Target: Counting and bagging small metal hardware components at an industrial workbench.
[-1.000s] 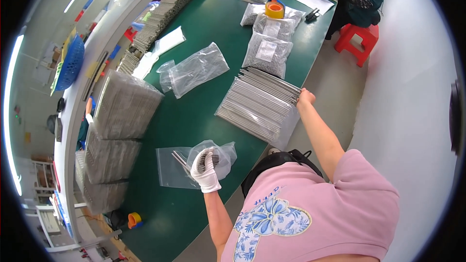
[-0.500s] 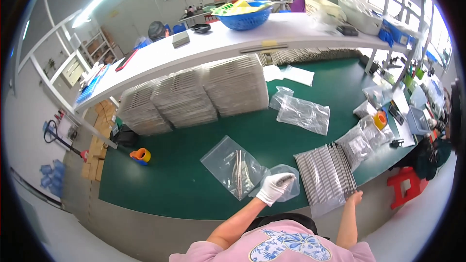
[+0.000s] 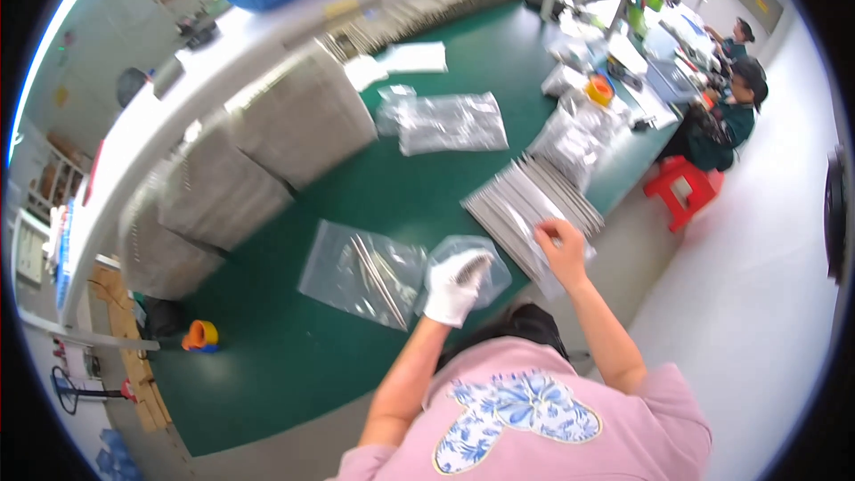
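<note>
Just below the frame's centre, our gloved left hand (image 3: pixel 451 288) closes its fingers on a small clear bag (image 3: pixel 468 260) lying on the green table (image 3: pixel 294 365). Right of it, our bare right hand (image 3: pixel 561 245) pinches the near end of a row of flat grey packets (image 3: pixel 525 205). A larger clear bag (image 3: pixel 361 272) lies just left.

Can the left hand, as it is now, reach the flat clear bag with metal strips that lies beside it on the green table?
Probably yes. The gloved left hand rests on a small bag, and the flat bag lies just to its left on the table, with nothing between them.
</note>
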`<state>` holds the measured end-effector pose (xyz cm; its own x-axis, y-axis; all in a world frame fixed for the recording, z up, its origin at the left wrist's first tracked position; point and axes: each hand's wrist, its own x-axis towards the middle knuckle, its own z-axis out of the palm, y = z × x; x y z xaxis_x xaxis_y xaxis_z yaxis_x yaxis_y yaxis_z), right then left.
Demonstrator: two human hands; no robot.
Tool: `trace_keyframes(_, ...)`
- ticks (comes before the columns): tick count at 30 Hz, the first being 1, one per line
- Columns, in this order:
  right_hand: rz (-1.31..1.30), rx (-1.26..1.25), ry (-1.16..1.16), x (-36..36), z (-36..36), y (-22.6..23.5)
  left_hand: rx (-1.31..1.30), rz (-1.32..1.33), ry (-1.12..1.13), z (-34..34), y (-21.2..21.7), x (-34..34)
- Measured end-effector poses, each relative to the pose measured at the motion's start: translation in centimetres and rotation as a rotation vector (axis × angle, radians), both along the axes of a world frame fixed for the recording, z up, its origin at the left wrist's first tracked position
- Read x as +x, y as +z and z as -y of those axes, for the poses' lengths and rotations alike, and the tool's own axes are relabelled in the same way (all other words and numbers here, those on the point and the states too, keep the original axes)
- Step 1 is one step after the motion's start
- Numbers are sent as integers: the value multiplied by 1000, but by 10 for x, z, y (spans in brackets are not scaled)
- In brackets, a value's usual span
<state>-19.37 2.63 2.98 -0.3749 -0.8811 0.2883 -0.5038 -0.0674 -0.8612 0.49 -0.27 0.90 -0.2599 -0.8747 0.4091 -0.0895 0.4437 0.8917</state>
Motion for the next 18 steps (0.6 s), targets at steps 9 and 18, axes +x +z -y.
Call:
trace_keyframes(9, -24, -79, 410, 55, 6, 48, 177, -53, -5, 1, 2, 0)
trace_keyframes(18, -261, -226, 512, 57, 13, 49, 173, -18, 20, -8, 2, 0)
